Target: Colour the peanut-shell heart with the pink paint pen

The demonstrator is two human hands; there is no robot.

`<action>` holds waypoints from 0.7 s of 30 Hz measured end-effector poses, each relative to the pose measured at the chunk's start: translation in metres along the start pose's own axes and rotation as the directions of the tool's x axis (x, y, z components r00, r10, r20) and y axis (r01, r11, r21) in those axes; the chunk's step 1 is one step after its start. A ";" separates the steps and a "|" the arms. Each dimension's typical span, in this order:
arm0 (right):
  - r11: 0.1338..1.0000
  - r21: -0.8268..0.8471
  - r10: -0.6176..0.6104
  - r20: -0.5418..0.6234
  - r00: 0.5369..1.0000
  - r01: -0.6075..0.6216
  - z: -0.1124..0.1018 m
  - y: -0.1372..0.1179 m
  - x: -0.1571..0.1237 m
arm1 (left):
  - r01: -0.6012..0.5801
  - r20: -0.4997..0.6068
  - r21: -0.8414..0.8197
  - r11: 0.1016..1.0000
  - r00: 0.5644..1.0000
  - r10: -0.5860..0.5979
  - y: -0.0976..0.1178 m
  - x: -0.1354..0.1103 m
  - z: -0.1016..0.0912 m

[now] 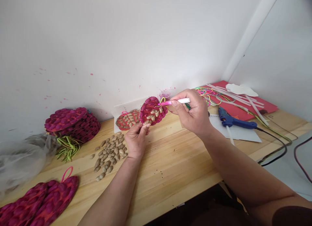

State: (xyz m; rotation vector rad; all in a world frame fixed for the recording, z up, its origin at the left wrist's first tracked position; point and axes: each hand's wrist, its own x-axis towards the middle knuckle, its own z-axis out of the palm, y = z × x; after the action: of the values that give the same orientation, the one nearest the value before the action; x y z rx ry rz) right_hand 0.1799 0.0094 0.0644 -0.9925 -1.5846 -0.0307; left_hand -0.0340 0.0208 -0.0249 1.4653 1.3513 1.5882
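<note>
My left hand (pixel 136 138) pinches the lower edge of a heart-shaped piece (pixel 153 111) covered with peanut shells, partly painted magenta, and holds it up above the wooden table (pixel 170 167). My right hand (pixel 193 114) grips a white-handled brush (pixel 175 102) whose pink tip touches the upper right of the heart. Several bare peanut shells remain unpainted in the heart's middle.
Loose peanut shells (pixel 109 154) lie left of my left hand. An unpainted shell heart (pixel 127 119) rests on white paper behind. A stack of painted hearts (pixel 73 122) sits at left, more (pixel 41 203) at lower left. A blue glue gun (pixel 231 121), glue sticks and coloured cords lie right.
</note>
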 end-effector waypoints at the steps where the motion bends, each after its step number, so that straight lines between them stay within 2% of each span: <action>1: 1.000 -0.002 -0.014 0.017 1.000 0.014 0.000 -0.001 0.000 | -0.004 0.001 -0.003 1.000 1.000 0.004 0.002 0.000 0.000; 7: 0.995 -0.077 -0.058 0.035 0.998 0.061 -0.001 -0.002 0.001 | -0.007 0.008 -0.029 1.000 1.000 0.008 0.004 0.000 0.001; 11: 0.996 -0.070 -0.063 0.020 0.998 0.064 -0.003 -0.002 0.002 | -0.015 0.004 0.012 1.000 1.000 0.015 0.001 0.000 -0.001; 15: 0.995 -0.060 -0.076 0.068 0.995 0.080 -0.004 -0.003 0.003 | -0.003 -0.002 0.003 1.000 1.000 0.003 0.003 0.000 -0.001; 21: 0.990 -0.101 -0.098 0.053 0.994 0.103 -0.004 -0.002 0.002 | 0.000 -0.036 -0.053 0.999 0.999 -0.002 -0.009 0.001 0.000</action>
State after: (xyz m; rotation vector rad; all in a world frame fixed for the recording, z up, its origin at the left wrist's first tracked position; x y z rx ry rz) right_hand 0.1821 0.0074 0.0679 -0.9985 -1.6903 -0.1608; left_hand -0.0365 0.0244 -0.0324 1.4104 1.3198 1.6443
